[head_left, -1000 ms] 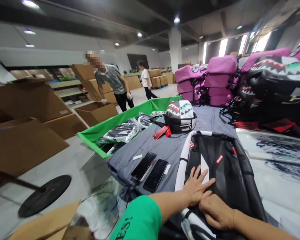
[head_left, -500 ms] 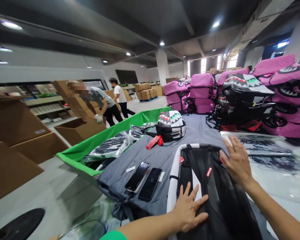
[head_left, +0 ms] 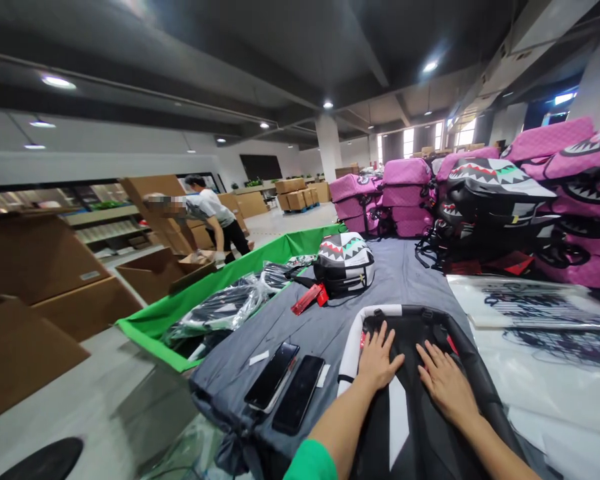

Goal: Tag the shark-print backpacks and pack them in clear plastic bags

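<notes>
Black backpack [head_left: 424, 430] under both flat hands [head_left: 377, 363], red label [head_left: 363, 339] illegible

Bag [head_left: 427, 427]: black and white, lying flat, one broad side up beneath the spread fingers of the left hand [head_left: 380, 360] and right hand [head_left: 443, 380]. The rounded top edge lies just beyond the fingertips. White edging [head_left: 349, 353] runs outside the left fingers; black edging runs outside the right. A pointed white strip lies below the left fingers. Red patches show beside both sets. Lower end: out of view.
</notes>
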Demonstrator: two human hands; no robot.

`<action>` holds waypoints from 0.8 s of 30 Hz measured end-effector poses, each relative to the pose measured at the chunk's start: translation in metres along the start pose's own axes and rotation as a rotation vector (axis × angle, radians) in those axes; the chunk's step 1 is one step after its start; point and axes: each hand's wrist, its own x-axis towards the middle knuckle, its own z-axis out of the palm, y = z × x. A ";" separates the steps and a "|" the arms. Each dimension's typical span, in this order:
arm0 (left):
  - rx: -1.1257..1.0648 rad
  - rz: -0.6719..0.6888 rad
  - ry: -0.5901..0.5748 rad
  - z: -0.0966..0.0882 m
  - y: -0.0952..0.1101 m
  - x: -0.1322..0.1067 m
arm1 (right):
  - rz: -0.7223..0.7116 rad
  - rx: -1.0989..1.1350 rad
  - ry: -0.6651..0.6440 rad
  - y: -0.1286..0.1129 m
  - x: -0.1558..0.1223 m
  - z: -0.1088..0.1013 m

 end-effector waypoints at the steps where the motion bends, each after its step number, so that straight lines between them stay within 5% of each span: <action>1: -0.001 -0.013 -0.053 0.004 -0.004 0.002 | -0.006 0.014 0.009 -0.002 0.001 -0.002; 7: 0.064 -0.006 -0.262 -0.038 0.003 0.014 | 0.012 0.116 0.031 -0.005 0.011 -0.049; 10: 0.128 0.032 -0.128 -0.048 0.021 0.005 | 0.141 0.134 0.029 0.027 0.010 -0.082; 13: 0.073 0.277 0.014 -0.027 0.036 -0.023 | 0.347 0.125 -0.017 0.074 -0.007 -0.103; 15: -0.014 0.384 -0.073 -0.005 0.042 -0.042 | 0.499 0.114 -0.088 0.103 -0.025 -0.105; 19: -0.099 0.338 -0.153 0.020 0.044 -0.058 | 0.706 0.142 -0.266 0.139 -0.051 -0.094; 24: -0.151 0.312 -0.196 0.013 0.044 -0.055 | 0.754 0.260 -0.394 0.164 -0.052 -0.090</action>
